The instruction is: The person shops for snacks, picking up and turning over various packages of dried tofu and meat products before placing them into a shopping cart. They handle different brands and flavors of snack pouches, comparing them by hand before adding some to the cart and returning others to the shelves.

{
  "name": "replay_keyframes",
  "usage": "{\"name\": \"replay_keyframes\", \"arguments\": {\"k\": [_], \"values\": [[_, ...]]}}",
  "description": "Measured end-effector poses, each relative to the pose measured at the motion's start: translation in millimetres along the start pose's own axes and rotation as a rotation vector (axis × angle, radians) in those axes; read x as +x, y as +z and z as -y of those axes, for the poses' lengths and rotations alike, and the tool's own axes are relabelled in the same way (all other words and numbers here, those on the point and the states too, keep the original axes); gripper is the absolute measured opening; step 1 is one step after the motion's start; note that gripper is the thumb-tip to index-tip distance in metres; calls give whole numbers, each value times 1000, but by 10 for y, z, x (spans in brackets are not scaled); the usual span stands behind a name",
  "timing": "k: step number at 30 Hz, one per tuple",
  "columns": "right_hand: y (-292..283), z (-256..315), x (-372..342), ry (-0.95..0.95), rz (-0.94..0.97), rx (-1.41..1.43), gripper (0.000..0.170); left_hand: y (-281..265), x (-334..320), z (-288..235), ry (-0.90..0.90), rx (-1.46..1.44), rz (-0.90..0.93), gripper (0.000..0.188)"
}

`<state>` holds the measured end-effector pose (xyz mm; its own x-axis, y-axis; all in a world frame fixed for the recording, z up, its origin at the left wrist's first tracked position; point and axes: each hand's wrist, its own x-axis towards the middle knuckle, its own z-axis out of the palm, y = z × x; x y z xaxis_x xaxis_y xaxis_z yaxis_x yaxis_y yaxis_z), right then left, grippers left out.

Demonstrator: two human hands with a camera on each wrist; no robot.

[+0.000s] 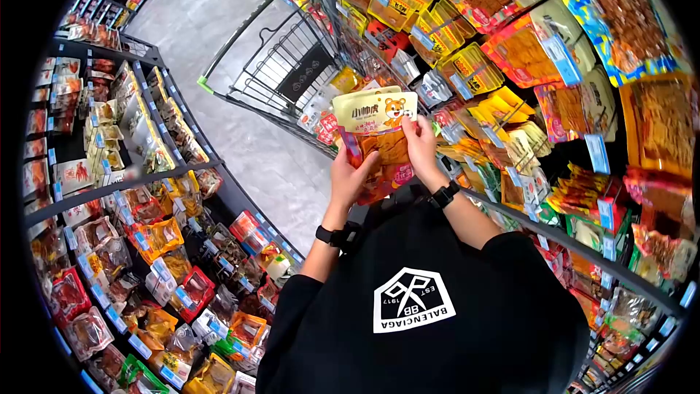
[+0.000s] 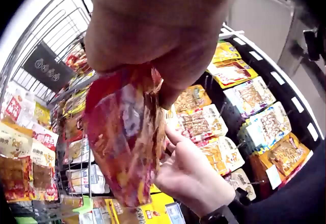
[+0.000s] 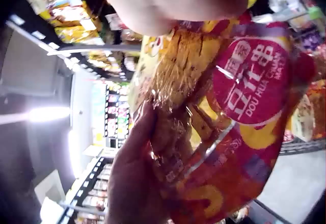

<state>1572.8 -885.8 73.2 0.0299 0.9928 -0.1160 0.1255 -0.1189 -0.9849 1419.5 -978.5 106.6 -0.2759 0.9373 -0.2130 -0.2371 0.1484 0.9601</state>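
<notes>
"So, where's the snack bag [image 1: 380, 136]?"
"Held up before the black shirt [image 1: 503, 292], near the shopping cart [image 1: 303, 74]."
"And the fingers [image 1: 416, 130]?"
"The left hand [image 1: 351, 176] grips its lower left side, thumb across the front; the right hand [image 1: 422, 146] pinches its upper right edge."
"What's around?"
"Packed shelves [image 1: 576, 249] on either side, black wristbands [image 1: 333, 237] on both arms."

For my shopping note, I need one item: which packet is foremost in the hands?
The tiger packet, pale on top, reddish below. The left hand and right hand grip it; others lie behind it, on shelves or in the cart.
</notes>
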Motion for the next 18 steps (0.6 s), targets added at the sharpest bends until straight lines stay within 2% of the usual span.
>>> {"name": "replay_keyframes", "arguments": {"k": [1, 2, 3, 5, 6, 7, 8, 9, 10, 11, 13, 14, 15, 17, 18], "values": [[10, -23, 59, -36, -17, 114, 28, 27, 79, 112, -11, -1, -11, 42], [-49, -74, 122, -25, -6, 110, 28, 52, 155, 253, -68, -70, -9, 42], [-164, -114, 182, 186, 208, 177, 28, 77, 227, 398, -125, -138, -8, 42], [-368, -297, 365, 612, 631, 311, 40, 112, 313, 744, -191, -126, 22, 39], [-372, -479, 466, 561, 686, 268, 46, 137, 341, 920, -218, -68, -2, 38], [-390, -685, 567, 576, 694, 269, 46, 133, 348, 1175, -248, -10, -26, 36], [-402, -883, 670, 534, 708, 143, 45, -12, 331, 1585, -451, 189, 32, 41], [-382, -1009, 762, 489, 722, 18, 44, -47, 257, 1838, -490, 306, 36, 44], [-332, -1039, 847, 519, 708, -92, 47, -55, 189, 1840, -454, 523, 35, 44], [-334, -1326, 952, 532, 720, -89, 47, -69, 105, 1884, -417, 740, 38, 43], [-312, -1860, 1210, 326, 574, -722, 51, -97, -46, 2054, -480, 557, -5, 40], [-248, -1860, 1333, 366, 593, -827, 53, -81, -96, 2004, -515, 508, -35, 37], [-165, -1864, 1437, 291, 626, -1005, 51, -79, -148, 1950, -535, 513, -40, 37], [-99, -2251, 1576, 161, 604, -1006, 52, -85, -293, 1985, -636, 382, -153, 35], [-51, -2403, 1644, 203, 589, -1038, 52, -145, -440, 2209, -654, 323, -218, 35]]}}
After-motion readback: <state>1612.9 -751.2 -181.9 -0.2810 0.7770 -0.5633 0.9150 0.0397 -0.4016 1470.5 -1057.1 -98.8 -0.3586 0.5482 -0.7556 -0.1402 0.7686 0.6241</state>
